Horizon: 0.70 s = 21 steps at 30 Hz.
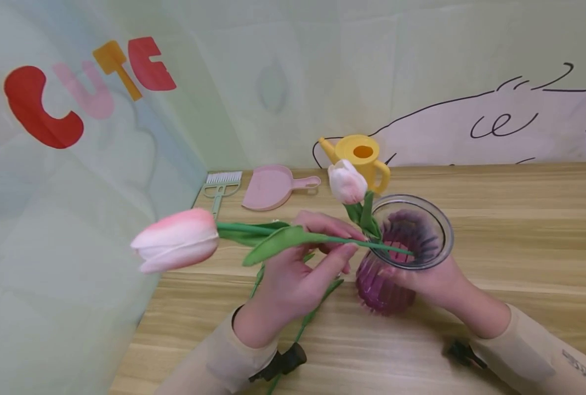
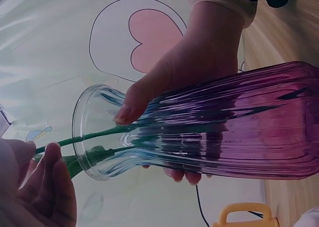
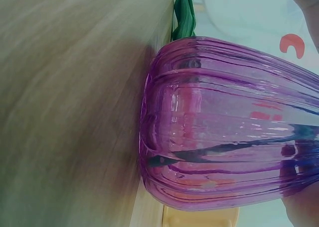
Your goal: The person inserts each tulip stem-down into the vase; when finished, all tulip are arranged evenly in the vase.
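My left hand (image 1: 293,280) pinches the green stem of a pink-and-white artificial tulip (image 1: 179,240) between thumb and fingers. Its bloom points left, and the stem's far end reaches into the mouth of a ribbed glass vase (image 1: 383,291), clear at the top and purple below. Around the vase's neck curls my right hand (image 1: 443,282), its thumb seen on the near side in the left wrist view. A second tulip (image 1: 347,182) stands in the vase, leaning on the rim; its stem (image 3: 214,150) runs down inside to near the base.
Another green stem (image 1: 300,332) lies on the wooden table beneath my left arm. Behind stand a yellow watering can (image 1: 357,148), a pink dustpan (image 1: 270,189) and a small green brush (image 1: 218,189). A printed cloth (image 1: 293,82) hangs along the back and left.
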Motion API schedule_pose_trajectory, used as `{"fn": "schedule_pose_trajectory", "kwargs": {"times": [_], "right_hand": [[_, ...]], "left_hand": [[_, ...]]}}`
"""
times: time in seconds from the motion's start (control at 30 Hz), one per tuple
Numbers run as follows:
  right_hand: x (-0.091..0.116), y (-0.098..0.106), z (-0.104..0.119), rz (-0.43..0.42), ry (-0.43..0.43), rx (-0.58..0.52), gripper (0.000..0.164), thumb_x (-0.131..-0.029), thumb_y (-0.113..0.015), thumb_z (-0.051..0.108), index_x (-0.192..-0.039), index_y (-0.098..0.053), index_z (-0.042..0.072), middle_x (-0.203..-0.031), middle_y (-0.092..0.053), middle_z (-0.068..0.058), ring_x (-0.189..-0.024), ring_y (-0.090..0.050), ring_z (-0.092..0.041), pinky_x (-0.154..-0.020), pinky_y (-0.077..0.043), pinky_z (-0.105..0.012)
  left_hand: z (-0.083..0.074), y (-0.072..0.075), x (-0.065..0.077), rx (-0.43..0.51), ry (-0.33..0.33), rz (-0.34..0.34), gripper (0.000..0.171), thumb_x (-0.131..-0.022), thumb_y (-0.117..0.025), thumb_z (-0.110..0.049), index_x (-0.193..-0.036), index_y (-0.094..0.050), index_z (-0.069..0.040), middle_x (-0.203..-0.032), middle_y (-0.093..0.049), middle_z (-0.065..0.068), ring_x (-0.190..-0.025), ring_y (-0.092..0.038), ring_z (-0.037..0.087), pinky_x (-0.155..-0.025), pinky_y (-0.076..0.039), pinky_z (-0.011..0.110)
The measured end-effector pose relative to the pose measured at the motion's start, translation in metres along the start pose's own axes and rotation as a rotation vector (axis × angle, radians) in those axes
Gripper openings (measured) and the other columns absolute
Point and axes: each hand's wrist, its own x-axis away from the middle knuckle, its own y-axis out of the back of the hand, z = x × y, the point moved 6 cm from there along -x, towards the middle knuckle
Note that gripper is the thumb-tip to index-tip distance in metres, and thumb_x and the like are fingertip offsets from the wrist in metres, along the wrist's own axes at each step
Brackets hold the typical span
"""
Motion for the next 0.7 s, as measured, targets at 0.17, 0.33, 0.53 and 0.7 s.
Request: {"fn": "schedule_pose_trajectory", "kwargs": {"times": [0.17,0.33,0.53,0.7], "right_hand": [[0.0003,0.0004,-0.0002,-0.017,0.013,-0.006,0.084,-0.063,-0.080,-0.018,-0.137,-0.048,0.006,-0.121,-0.067,-0.004,-0.111,-0.065,-0.014,-0.100,-0.053,-0.021],[0.0004,0.0009,-0.0003,-0.020,0.014,0.001,0.084,-0.064,-0.081,-0.018,-0.137,-0.048,0.006,-0.121,-0.067,-0.005,-0.112,-0.065,-0.014,-0.101,-0.053,-0.021],[-0.0006,0.0004,0.0014,-0.008,0.009,0.014,0.084,-0.065,-0.081,-0.017,-0.138,-0.047,0.006,-0.122,-0.066,-0.005,-0.113,-0.064,-0.015,-0.102,-0.053,-0.021],[-0.0005,0.0009,0.0010,-0.001,0.005,0.020,0.083,-0.067,-0.083,-0.014,-0.139,-0.047,0.006,-0.123,-0.065,-0.002,-0.114,-0.064,-0.013,-0.102,-0.052,-0.021]], "left_hand": [[0.0040,-0.0035,0.0023,-0.006,0.078,0.038,0.018,-0.093,-0.066,0.011,-0.107,-0.059,0.002,-0.104,-0.071,0.020,-0.066,-0.067,0.015,-0.059,-0.061,0.028],[0.0045,-0.0054,0.0020,-0.029,0.079,0.066,0.016,-0.094,-0.066,0.010,-0.107,-0.064,0.000,-0.105,-0.073,0.018,-0.068,-0.068,0.013,-0.061,-0.062,0.029],[0.0016,-0.0062,-0.0010,0.003,0.002,0.058,0.016,-0.091,-0.065,0.014,-0.104,-0.066,0.004,-0.100,-0.074,0.022,-0.067,-0.069,0.015,-0.061,-0.062,0.028],[-0.0016,-0.0052,0.0006,-0.025,-0.023,0.067,0.015,-0.096,-0.062,0.008,-0.110,-0.067,0.004,-0.103,-0.071,0.018,-0.073,-0.069,0.012,-0.062,-0.061,0.026]]}}
